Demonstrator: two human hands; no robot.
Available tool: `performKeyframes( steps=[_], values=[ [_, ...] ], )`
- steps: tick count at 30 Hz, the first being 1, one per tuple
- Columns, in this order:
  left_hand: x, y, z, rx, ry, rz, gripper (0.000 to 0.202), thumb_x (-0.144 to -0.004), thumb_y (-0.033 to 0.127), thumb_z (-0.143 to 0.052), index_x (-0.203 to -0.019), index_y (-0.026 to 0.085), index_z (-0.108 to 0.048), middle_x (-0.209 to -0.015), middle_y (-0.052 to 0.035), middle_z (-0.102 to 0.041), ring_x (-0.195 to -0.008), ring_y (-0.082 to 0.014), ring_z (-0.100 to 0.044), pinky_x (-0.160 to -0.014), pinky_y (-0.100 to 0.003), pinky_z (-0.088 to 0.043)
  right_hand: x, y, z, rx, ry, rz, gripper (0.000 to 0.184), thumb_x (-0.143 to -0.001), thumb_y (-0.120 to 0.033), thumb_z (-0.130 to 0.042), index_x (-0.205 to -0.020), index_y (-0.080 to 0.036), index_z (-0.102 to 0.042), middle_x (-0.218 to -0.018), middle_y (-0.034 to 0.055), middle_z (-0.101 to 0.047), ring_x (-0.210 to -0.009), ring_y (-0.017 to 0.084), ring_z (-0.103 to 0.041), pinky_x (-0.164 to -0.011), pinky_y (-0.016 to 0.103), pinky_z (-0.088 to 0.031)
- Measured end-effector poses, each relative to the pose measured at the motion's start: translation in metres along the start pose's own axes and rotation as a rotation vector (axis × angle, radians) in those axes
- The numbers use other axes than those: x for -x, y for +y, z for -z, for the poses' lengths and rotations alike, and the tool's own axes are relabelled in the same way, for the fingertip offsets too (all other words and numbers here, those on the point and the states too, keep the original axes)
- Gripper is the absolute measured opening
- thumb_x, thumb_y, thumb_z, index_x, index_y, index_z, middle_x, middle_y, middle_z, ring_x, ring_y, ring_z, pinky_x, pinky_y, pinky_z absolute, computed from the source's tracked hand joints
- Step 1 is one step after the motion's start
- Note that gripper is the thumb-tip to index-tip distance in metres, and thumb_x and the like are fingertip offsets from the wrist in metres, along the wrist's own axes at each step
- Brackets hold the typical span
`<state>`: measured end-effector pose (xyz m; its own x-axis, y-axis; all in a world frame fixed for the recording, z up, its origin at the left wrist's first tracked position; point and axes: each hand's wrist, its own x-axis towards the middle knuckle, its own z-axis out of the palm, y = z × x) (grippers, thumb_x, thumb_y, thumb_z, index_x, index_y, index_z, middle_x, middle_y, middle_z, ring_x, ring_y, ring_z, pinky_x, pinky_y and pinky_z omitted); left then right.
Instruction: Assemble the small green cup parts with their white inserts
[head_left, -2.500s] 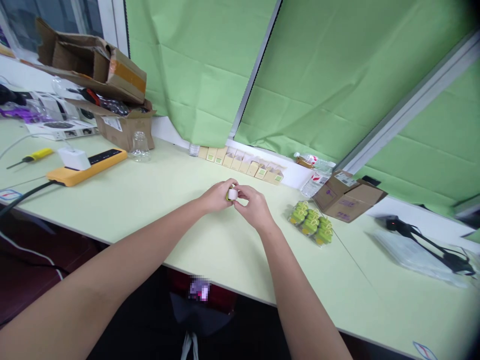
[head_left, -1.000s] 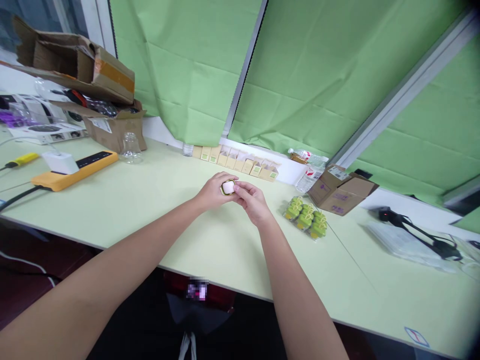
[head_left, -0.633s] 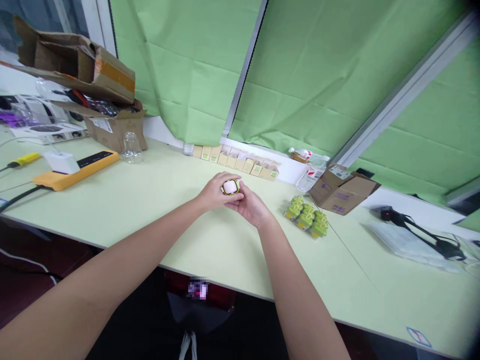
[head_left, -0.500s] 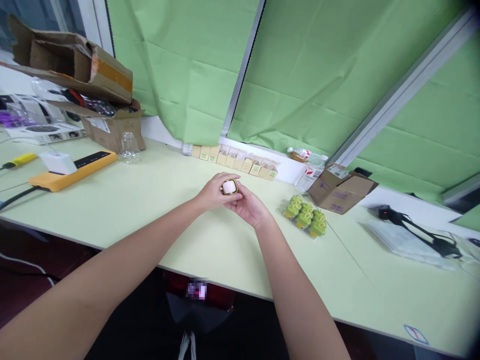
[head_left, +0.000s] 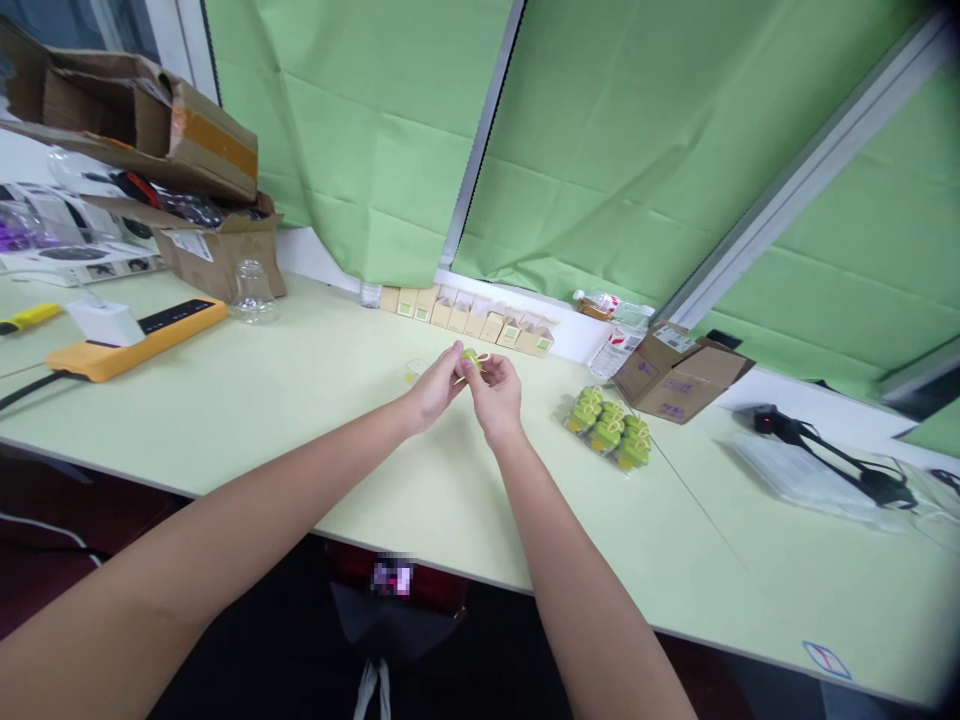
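Creased cloth (head_left: 352, 150) backs right hand (head_left: 498, 396) pinching looped piece (head_left: 471, 357).

Bright, even light across the table (head_left: 247, 400), soft shadows; right-hand corners dark, blurry; pixelated patch (head_left: 392, 575) down below!

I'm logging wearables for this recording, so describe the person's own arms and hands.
The left arm and right arm are bare as far as they show, with no sleeves in view. No watch or band shows at either wrist. The left hand and right hand are ungloved; rings are too small to tell.
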<state>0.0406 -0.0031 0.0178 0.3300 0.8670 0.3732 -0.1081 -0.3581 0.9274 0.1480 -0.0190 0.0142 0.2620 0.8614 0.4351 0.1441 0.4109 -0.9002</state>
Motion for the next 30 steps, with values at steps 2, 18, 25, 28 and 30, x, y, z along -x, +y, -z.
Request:
performKeyframes(
  steps=[2,18,25,28,30],
  values=[
    [0.003,0.008,-0.001,0.279,-0.001,0.121,0.059,-0.097,0.061,-0.025,-0.129,0.017,-0.046,-0.125,-0.0149,-0.064,-0.115,-0.0221,-0.063,-0.103,-0.038,-0.049,-0.004,0.003,0.007,0.09,0.067,0.05,0.041,-0.073,-0.049,-0.072,-0.097,-0.021,-0.055,-0.103,0.0068,-0.069,-0.087,0.018,-0.067,-0.084,0.034,-0.054],
    [0.002,-0.004,0.018,0.317,0.109,0.142,0.046,-0.073,0.043,-0.078,-0.108,0.017,-0.066,-0.115,-0.0107,-0.067,-0.104,-0.0213,-0.063,-0.093,-0.042,-0.051,-0.002,-0.014,0.011,-0.36,-0.103,-0.312,0.042,-0.061,-0.043,-0.086,-0.085,-0.02,-0.058,-0.081,0.0005,-0.071,-0.078,0.014,-0.069,-0.08,0.03,-0.057],
    [0.001,-0.006,0.021,0.281,0.117,0.076,0.051,-0.067,0.043,-0.083,-0.106,0.013,-0.07,-0.101,-0.0099,-0.071,-0.093,-0.0195,-0.065,-0.091,-0.041,-0.053,-0.003,-0.018,0.017,-0.483,-0.214,-0.434,0.035,-0.069,-0.043,-0.082,-0.083,-0.021,-0.058,-0.08,-0.0003,-0.071,-0.076,0.015,-0.07,-0.082,0.032,-0.058],
    [0.001,-0.007,0.022,0.264,0.145,0.082,0.052,-0.064,0.042,-0.084,-0.105,0.013,-0.071,-0.097,-0.008,-0.071,-0.087,-0.0179,-0.065,-0.091,-0.042,-0.052,-0.004,-0.015,0.019,-0.446,-0.187,-0.463,0.03,-0.072,-0.044,-0.078,-0.083,-0.023,-0.059,-0.079,-0.0021,-0.07,-0.075,0.015,-0.069,-0.077,0.032,-0.058],
    [0.001,-0.007,0.021,0.251,0.163,0.088,0.051,-0.063,0.042,-0.085,-0.103,0.013,-0.071,-0.095,-0.0075,-0.071,-0.084,-0.0169,-0.065,-0.09,-0.042,-0.052,-0.005,-0.012,0.019,-0.414,-0.168,-0.471,0.027,-0.072,-0.042,-0.078,-0.083,-0.023,-0.061,-0.08,-0.0027,-0.071,-0.076,0.015,-0.068,-0.075,0.031,-0.057]
  ],
)
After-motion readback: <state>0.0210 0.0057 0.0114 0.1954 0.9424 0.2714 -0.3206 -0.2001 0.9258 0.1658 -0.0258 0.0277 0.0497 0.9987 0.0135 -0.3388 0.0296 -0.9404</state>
